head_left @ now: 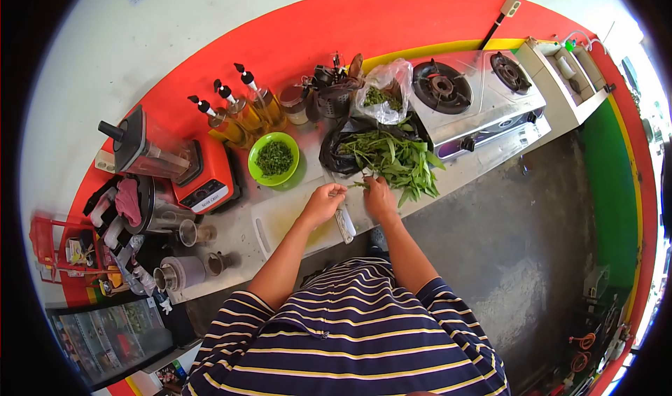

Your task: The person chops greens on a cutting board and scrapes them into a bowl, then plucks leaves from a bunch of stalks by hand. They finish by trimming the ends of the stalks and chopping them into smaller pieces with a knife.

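My right hand (380, 200) is closed at the near edge of a heap of long-leafed greens (399, 164), with a bit of stem and leaf at its fingertips. The greens spill out of a black plastic bag (337, 159). Just to the left, my left hand (323, 204) hovers over a white cutting board (283, 222), its fingers curled into a pinch; what lies in them, if anything, is too small to name. A knife (344, 226) with a pale handle rests at the board's right edge. Behind the board, a lime-green bowl (292, 180) holds finely chopped greens (274, 158).
A steel two-burner gas stove (458, 126) stands on the right, with a sink (560, 74) beyond. Left of the bowl are pump bottles (241, 119) and a red blender (204, 175). At the back, a clear bag (383, 92) contains more greens.
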`<act>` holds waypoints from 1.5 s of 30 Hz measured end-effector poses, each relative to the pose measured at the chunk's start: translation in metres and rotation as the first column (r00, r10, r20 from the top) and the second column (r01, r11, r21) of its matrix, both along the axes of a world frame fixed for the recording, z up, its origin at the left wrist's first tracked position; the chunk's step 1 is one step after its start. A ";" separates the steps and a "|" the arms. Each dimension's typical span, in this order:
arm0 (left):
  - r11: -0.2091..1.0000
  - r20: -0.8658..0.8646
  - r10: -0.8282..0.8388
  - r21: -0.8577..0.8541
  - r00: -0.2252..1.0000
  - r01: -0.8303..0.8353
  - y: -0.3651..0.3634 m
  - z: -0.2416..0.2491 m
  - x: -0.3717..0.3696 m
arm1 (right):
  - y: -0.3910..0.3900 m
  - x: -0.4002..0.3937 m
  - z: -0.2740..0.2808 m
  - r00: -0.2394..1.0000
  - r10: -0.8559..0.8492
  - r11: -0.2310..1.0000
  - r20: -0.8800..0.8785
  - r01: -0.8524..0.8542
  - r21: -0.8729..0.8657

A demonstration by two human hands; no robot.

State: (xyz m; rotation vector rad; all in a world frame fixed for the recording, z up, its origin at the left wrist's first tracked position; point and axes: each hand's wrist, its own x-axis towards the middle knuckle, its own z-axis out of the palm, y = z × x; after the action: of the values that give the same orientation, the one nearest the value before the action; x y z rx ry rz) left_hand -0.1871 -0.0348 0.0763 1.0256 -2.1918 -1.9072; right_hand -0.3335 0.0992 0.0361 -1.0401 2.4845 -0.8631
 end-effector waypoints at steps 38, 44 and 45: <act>0.833 0.074 0.272 -0.518 0.960 -0.196 -0.050 -0.021 -0.079 | -0.110 -0.092 0.022 0.905 0.421 0.848 -0.060 -0.416 -0.328; 0.810 0.032 0.305 -0.534 0.952 -0.242 -0.052 -0.035 -0.068 | -0.133 -0.095 0.002 0.852 0.506 0.849 -0.135 -0.520 -0.098; 0.825 0.034 0.307 -0.507 0.951 -0.248 -0.050 -0.032 -0.067 | -0.135 -0.096 0.002 0.846 0.517 0.843 -0.130 -0.530 -0.094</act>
State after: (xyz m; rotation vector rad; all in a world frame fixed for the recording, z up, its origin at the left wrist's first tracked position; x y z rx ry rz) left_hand -0.2540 -0.0845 0.0439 1.2788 -2.2537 -1.0939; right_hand -0.4298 -0.0355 0.0379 -1.7372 2.0542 -0.8068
